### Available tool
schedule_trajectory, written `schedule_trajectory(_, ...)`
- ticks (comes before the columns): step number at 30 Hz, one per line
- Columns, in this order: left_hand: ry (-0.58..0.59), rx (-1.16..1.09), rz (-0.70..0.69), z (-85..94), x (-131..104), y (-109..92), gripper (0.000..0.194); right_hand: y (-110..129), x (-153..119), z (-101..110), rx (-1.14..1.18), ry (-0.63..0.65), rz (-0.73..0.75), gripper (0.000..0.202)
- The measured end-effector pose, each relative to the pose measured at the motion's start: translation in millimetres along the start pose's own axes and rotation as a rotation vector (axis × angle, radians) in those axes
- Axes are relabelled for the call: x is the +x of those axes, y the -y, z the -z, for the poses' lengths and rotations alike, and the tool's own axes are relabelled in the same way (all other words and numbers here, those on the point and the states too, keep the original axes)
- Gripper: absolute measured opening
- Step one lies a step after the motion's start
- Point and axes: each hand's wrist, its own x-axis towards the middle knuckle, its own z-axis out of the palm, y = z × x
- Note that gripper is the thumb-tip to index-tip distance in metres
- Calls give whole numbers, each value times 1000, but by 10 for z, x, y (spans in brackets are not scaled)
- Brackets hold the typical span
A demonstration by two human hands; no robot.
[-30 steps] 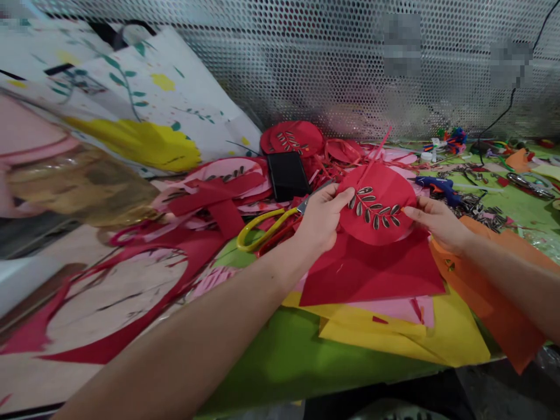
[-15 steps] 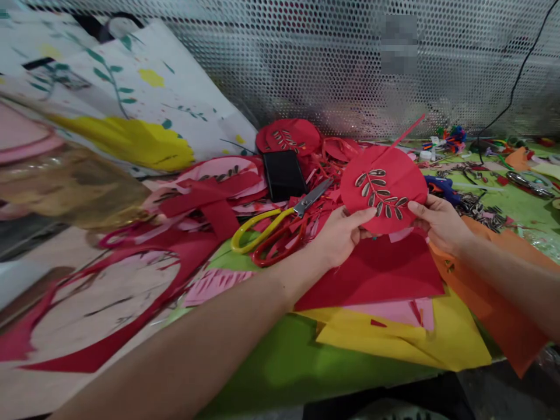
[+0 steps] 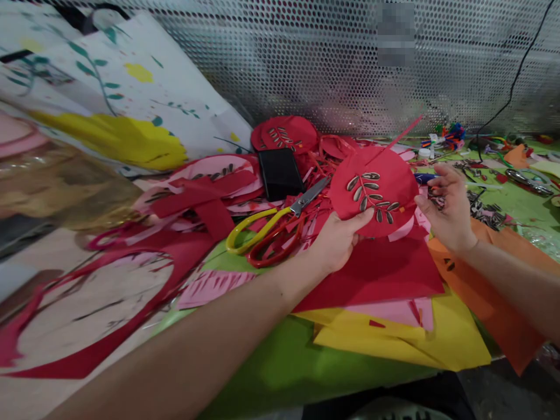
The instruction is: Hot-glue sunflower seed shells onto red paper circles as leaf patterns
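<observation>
A round red paper disc carries sunflower seeds set along a stem like leaves. My left hand pinches its lower edge, thumb on top, other fingers mostly hidden beneath. A thin red strip sticks out past its top. Just right of the disc, my right hand has its fingers apart, the thumb close to the rim; nothing shows in it. Partly hidden behind these fingers is a blue tool. Red paper lies below the disc.
Scissors with yellow and red handles lie left of the disc, beside a black phone. Other red discs stand behind. Yellow sheets and orange paper lie in front. A perforated metal panel closes off the back.
My right hand has let go of the disc's right edge and opened, moving slightly right and up. The disc, still in my left hand, has shifted a little left.
</observation>
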Motion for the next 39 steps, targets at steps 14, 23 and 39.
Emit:
schedule_trajectory(14,64,7,13,-2,-11,-14,38,4,4,19,-247,278,181,24)
schedule_trajectory(23,125,54,4,26,-9,4,40,16,22,25,-160,351,125,15)
schedule_trajectory(39,159,175,-26,93,14,42,31,8,76,103,-539,381,677,20)
